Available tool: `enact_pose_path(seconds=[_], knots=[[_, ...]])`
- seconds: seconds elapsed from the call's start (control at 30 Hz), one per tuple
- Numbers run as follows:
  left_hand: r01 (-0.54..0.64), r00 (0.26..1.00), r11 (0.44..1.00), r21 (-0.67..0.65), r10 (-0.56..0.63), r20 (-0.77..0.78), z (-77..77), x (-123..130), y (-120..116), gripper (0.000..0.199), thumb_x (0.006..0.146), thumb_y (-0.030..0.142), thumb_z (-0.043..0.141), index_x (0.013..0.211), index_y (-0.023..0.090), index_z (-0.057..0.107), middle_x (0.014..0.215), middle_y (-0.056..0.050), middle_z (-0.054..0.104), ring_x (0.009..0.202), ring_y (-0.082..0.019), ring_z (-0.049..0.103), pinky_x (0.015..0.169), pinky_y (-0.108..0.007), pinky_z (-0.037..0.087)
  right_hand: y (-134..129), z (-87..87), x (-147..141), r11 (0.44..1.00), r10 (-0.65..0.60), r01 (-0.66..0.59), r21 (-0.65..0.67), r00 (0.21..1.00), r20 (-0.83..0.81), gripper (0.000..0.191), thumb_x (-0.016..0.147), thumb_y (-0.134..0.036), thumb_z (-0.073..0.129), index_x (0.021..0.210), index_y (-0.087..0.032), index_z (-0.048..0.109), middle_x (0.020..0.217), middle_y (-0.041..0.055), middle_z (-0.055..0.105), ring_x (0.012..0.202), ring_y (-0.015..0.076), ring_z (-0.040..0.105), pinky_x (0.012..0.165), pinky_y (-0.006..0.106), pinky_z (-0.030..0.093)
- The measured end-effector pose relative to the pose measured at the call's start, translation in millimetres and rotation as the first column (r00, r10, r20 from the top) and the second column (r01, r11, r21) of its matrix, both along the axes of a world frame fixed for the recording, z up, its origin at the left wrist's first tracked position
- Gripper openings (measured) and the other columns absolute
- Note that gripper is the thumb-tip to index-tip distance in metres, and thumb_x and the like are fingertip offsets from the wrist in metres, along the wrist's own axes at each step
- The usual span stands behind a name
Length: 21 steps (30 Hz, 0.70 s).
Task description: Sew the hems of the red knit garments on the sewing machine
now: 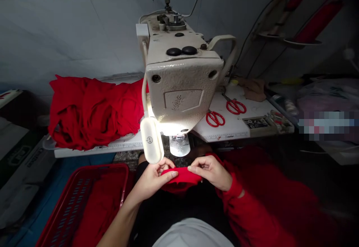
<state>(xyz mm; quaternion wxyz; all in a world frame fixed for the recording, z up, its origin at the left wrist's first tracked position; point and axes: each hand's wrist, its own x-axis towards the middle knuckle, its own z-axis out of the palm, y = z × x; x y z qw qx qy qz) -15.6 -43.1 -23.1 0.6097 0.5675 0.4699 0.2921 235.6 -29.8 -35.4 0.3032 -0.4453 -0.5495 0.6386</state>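
Observation:
A piece of red fabric [183,176] is stretched between my two hands, just in front of the sewing machine [182,86]. My left hand [157,176] pinches its left end, thumb on top, below the oval white lamp [152,140]. At the right end, my right hand [211,171] grips the upper edge between thumb and fingers. More red cloth [249,209] lies over my right forearm and spreads to the right. The clear round guard [180,146] under the machine head is just beyond the held fabric.
A heap of red fabric [95,108] lies left of the machine. Two red-handled scissors [215,119] rest on the white table [224,133] at the right, near a small parts tray [255,122]. A red basket [126,176] with red cloth stands low at the left. Red thread cones [319,22] stand back right.

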Motion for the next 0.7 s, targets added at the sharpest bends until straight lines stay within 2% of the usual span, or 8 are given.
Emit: enact_pose_path(seconds=[0.1, 0.17, 0.27, 0.37, 0.43, 0.5, 0.57, 0.7], knots=[[-0.059, 0.997, 0.997, 0.056, 0.056, 0.057, 0.8, -3, -2, 0.034, 0.091, 0.037, 0.073, 0.117, 0.015, 0.073, 0.068, 0.004, 0.054, 0.060, -0.010, 0.048, 0.057, -0.021, 0.038, -1, 2.9, -4, 0.998, -0.056, 0.056, -0.005, 0.998, -0.026, 0.037, 0.087, -0.047, 0.076, 0.077, -0.011, 0.074, 0.061, 0.0008, 0.062, 0.057, 0.0114, 0.050, 0.055, 0.025, 0.037], [-0.043, 0.999, 0.982, 0.182, 0.044, -0.002, 5.1, -5, -3, 0.028, 0.095, 0.034, 0.069, 0.114, 0.016, 0.079, 0.078, -0.003, 0.069, 0.070, -0.015, 0.061, 0.066, -0.024, 0.048, -3, 7.3, -9, 0.998, -0.063, 0.063, 0.020, 0.998, -0.022, 0.036, 0.088, -0.045, 0.075, 0.077, -0.012, 0.074, 0.064, 0.0023, 0.065, 0.060, 0.0128, 0.053, 0.057, 0.026, 0.040], [-0.011, 0.986, 0.905, 0.426, 0.080, -0.144, 11.0, -6, -2, 0.023, 0.099, 0.027, 0.063, 0.106, 0.017, 0.083, 0.090, -0.009, 0.078, 0.080, -0.019, 0.069, 0.077, -0.027, 0.052, -8, 19.5, -14, 0.989, -0.089, 0.085, 0.121, 0.996, 0.027, 0.032, 0.090, -0.043, 0.073, 0.078, -0.013, 0.075, 0.070, 0.0045, 0.069, 0.064, 0.0153, 0.057, 0.061, 0.028, 0.044], [0.039, 0.974, 0.825, 0.564, 0.095, -0.207, 13.9, -8, -2, 0.025, 0.101, 0.023, 0.059, 0.110, 0.015, 0.080, 0.090, -0.009, 0.079, 0.076, -0.017, 0.070, 0.075, -0.026, 0.052, -11, 35.8, -16, 0.943, -0.162, 0.119, 0.311, 0.980, 0.116, 0.028, 0.091, -0.038, 0.072, 0.076, -0.015, 0.075, 0.069, 0.0035, 0.068, 0.063, 0.0152, 0.057, 0.060, 0.028, 0.043], [0.054, 0.974, 0.818, 0.573, 0.082, -0.209, 16.0, -7, -1, 0.025, 0.102, 0.023, 0.056, 0.107, 0.015, 0.080, 0.092, -0.009, 0.079, 0.079, -0.018, 0.071, 0.077, -0.026, 0.052, -11, 45.2, -17, 0.893, -0.217, 0.134, 0.429, 0.964, 0.152, 0.026, 0.092, -0.034, 0.072, 0.073, -0.016, 0.075, 0.067, 0.0023, 0.067, 0.061, 0.0143, 0.056, 0.060, 0.028, 0.041], [0.015, 0.977, 0.840, 0.542, 0.103, -0.185, 19.6, -4, 2, 0.027, 0.102, 0.025, 0.055, 0.100, 0.015, 0.079, 0.092, -0.008, 0.079, 0.082, -0.019, 0.071, 0.079, -0.027, 0.052, -8, 50.6, -18, 0.861, -0.263, 0.162, 0.483, 0.953, 0.148, 0.025, 0.091, -0.033, 0.073, 0.072, -0.016, 0.074, 0.066, 0.0021, 0.066, 0.061, 0.0142, 0.056, 0.061, 0.029, 0.042], [-0.062, 0.976, 0.871, 0.488, 0.155, -0.151, 24.6, 0, 7, 0.029, 0.101, 0.030, 0.055, 0.092, 0.014, 0.078, 0.090, -0.007, 0.078, 0.083, -0.020, 0.070, 0.078, -0.028, 0.052, -3, 51.3, -19, 0.862, -0.295, 0.212, 0.461, 0.949, 0.115, 0.025, 0.090, -0.034, 0.074, 0.073, -0.016, 0.075, 0.067, 0.0027, 0.067, 0.062, 0.0150, 0.056, 0.061, 0.029, 0.043], [-0.194, 0.958, 0.912, 0.362, 0.256, -0.131, 35.3, 7, 20, 0.031, 0.094, 0.040, 0.062, 0.079, 0.015, 0.072, 0.077, -0.005, 0.071, 0.076, -0.020, 0.066, 0.069, -0.027, 0.052, 9, 43.3, -20, 0.893, -0.339, 0.308, 0.327, 0.940, 0.038, 0.028, 0.086, -0.040, 0.078, 0.072, -0.016, 0.073, 0.060, 0.0003, 0.063, 0.055, 0.0129, 0.051, 0.054, 0.027, 0.041]])
